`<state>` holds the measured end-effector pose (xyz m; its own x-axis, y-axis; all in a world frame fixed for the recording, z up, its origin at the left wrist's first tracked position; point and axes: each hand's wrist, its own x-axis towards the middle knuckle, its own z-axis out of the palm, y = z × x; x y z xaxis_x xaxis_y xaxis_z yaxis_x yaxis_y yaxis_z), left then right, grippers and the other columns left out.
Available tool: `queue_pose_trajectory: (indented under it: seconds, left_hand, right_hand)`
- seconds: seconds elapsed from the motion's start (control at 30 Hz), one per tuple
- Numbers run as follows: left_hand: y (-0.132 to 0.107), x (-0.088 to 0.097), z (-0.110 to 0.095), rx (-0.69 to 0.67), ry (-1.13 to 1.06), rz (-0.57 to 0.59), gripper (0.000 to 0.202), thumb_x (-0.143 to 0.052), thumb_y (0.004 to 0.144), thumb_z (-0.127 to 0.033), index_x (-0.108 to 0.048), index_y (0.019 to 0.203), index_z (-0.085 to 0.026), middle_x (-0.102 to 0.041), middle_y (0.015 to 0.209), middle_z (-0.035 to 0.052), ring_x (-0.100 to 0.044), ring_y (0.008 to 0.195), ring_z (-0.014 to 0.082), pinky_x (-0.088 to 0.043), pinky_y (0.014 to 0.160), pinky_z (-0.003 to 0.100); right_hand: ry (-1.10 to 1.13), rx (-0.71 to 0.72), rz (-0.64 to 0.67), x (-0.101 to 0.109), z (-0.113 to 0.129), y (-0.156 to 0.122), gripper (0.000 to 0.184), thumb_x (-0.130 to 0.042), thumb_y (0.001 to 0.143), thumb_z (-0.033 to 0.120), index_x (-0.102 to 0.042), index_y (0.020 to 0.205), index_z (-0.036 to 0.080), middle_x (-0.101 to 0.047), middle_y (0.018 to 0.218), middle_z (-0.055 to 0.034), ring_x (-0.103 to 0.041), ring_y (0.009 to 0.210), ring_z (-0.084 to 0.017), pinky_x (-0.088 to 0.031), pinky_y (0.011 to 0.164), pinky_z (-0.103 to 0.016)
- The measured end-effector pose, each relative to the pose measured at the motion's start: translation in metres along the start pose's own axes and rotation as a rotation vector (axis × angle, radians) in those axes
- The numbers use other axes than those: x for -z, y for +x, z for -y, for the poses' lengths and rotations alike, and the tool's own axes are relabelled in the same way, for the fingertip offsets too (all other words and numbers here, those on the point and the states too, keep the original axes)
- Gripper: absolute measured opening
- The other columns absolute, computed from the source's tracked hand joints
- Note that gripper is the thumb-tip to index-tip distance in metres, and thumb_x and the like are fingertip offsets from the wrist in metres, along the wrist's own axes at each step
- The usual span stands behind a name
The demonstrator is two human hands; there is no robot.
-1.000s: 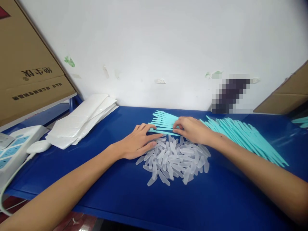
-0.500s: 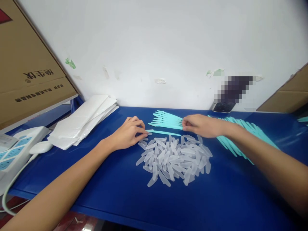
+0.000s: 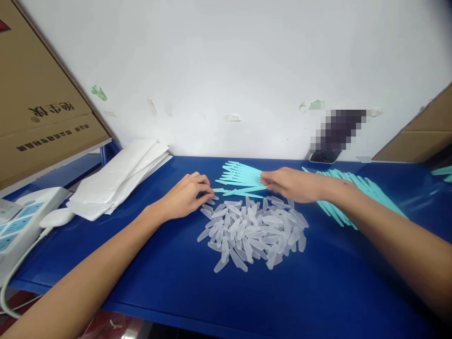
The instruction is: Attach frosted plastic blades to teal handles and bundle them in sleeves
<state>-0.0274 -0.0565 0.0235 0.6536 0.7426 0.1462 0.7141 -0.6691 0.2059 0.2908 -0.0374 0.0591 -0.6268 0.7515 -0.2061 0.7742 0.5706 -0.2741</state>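
My left hand rests on the blue table, its thumb and fingers pinched by the tip of a turquoise eyebrow razor. What sits between those fingertips is hidden; small translucent caps lie just under them. My right hand is closed on the handle ends of a fanned bunch of turquoise eyebrow razors, whose tips point left. One razor angles out of the bunch from its fingers and crosses over the lying one. In front of both hands spreads a loose pile of translucent caps.
More turquoise razors lie behind my right forearm. White plastic bags are stacked at left, by a power strip with a white plug and cable. A phone leans on the wall. Cardboard boxes stand at the sides.
My right hand has shifted slightly left, and one razor now sticks out from the bunch toward the lying one. My left hand stays nearly in place; the view has tilted a little.
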Motion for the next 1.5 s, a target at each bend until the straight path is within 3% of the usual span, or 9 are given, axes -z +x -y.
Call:
queue_pose_trajectory:
  seconds: [0.23, 0.47, 0.63, 0.73, 0.9, 1.13, 1.5]
  left_hand:
    - [0.000, 0.001, 0.003, 0.037, -0.165, 0.022, 0.029, -0.054, 0.098, -0.043, -0.074, 0.101, -0.023, -0.068, 0.103, 0.0059, -0.059, 0.097, 0.0215, -0.046, 0.086, 0.036]
    - [0.002, -0.006, 0.003, 0.029, -0.133, -0.012, 0.032, -0.046, 0.101, -0.040, -0.071, 0.098, -0.020, -0.068, 0.097, 0.0067, -0.060, 0.092, 0.0208, -0.047, 0.081, 0.035]
    - [0.000, -0.002, 0.003, -0.009, -0.083, 0.028, 0.031, -0.047, 0.101, -0.037, -0.074, 0.102, -0.022, -0.067, 0.101, 0.0065, -0.060, 0.093, 0.0205, -0.046, 0.080, 0.034]
    - [-0.002, 0.004, 0.004, -0.031, -0.074, 0.057, 0.033, -0.047, 0.101, -0.039, -0.076, 0.100, -0.023, -0.068, 0.104, 0.0068, -0.061, 0.091, 0.0203, -0.047, 0.080, 0.034]
    - [-0.005, 0.012, 0.013, -0.054, -0.151, 0.052, 0.032, -0.050, 0.099, -0.043, -0.077, 0.107, -0.026, -0.071, 0.107, 0.0067, -0.064, 0.094, 0.0202, -0.049, 0.085, 0.035]
    - [-0.008, 0.011, 0.021, -0.075, -0.188, 0.041, 0.027, -0.054, 0.098, -0.039, -0.078, 0.105, -0.031, -0.070, 0.108, 0.0058, -0.066, 0.094, 0.0191, -0.051, 0.086, 0.035]
    - [-0.005, 0.006, 0.015, -0.070, -0.104, 0.044, 0.027, -0.052, 0.100, -0.035, -0.076, 0.104, -0.022, -0.070, 0.101, 0.0071, -0.064, 0.090, 0.0195, -0.050, 0.082, 0.034]
  right_hand:
    - [-0.003, 0.008, -0.017, -0.003, 0.009, -0.001, 0.014, -0.039, 0.096, 0.026, -0.042, 0.082, 0.022, -0.052, 0.070, -0.0024, -0.035, 0.053, -0.013, -0.027, 0.051, -0.030]
    - [-0.042, 0.016, -0.086, -0.009, 0.015, -0.003, 0.017, -0.042, 0.095, 0.028, -0.042, 0.079, 0.022, -0.053, 0.069, -0.0026, -0.035, 0.053, -0.012, -0.025, 0.051, -0.030]
    - [-0.075, 0.012, -0.053, -0.008, 0.014, -0.002, 0.019, -0.042, 0.096, 0.030, -0.056, 0.085, 0.021, -0.059, 0.071, -0.0038, -0.042, 0.051, -0.013, -0.029, 0.051, -0.030]
    - [-0.077, 0.041, -0.041, -0.004, 0.016, -0.001, 0.023, -0.045, 0.093, 0.027, -0.067, 0.093, 0.021, -0.066, 0.073, -0.0057, -0.054, 0.058, -0.016, -0.036, 0.053, -0.031]
    - [-0.031, 0.105, -0.147, 0.001, 0.016, 0.001, 0.030, -0.051, 0.090, 0.029, -0.078, 0.099, 0.020, -0.076, 0.090, -0.0096, -0.067, 0.075, -0.021, -0.048, 0.065, -0.034]
    - [-0.039, 0.126, -0.165, 0.003, 0.015, 0.002, 0.030, -0.054, 0.090, 0.026, -0.081, 0.103, 0.021, -0.078, 0.099, -0.0087, -0.071, 0.083, -0.022, -0.054, 0.070, -0.035]
    - [-0.007, 0.071, -0.112, 0.001, 0.015, 0.001, 0.027, -0.059, 0.088, 0.019, -0.080, 0.106, 0.021, -0.078, 0.104, -0.0069, -0.074, 0.091, -0.024, -0.058, 0.076, -0.037]
